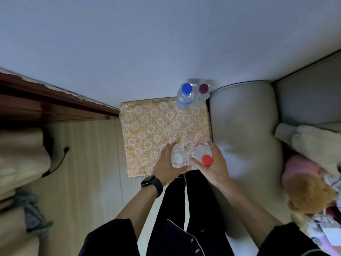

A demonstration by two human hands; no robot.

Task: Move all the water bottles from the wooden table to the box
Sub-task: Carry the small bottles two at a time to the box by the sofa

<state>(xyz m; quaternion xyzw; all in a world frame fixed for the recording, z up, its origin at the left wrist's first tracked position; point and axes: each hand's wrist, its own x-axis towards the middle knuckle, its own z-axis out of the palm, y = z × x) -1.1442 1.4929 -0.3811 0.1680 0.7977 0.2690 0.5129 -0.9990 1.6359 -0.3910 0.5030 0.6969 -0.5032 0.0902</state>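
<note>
Gripping white-capped bottle (177, 156) and red-capped bottle (203, 154), hands (166, 168) (215, 169) reach over floral table (147, 126) beside sofa (241, 126).

I count four water bottles, each with a different cap: one blue-capped bottle (185, 97), one purple-capped bottle (203, 93), one white-capped bottle (178, 156) and one red-capped bottle (203, 154). Two of them stand free; the other two are held, one in my left hand (168, 167) and one in my right hand (214, 167). There is one table (156, 130) under a flower-patterned cloth. I wear one watch (152, 182) and one ring (162, 153). I also see one brown plush toy (310, 193) and one dark cable (59, 161).
</note>
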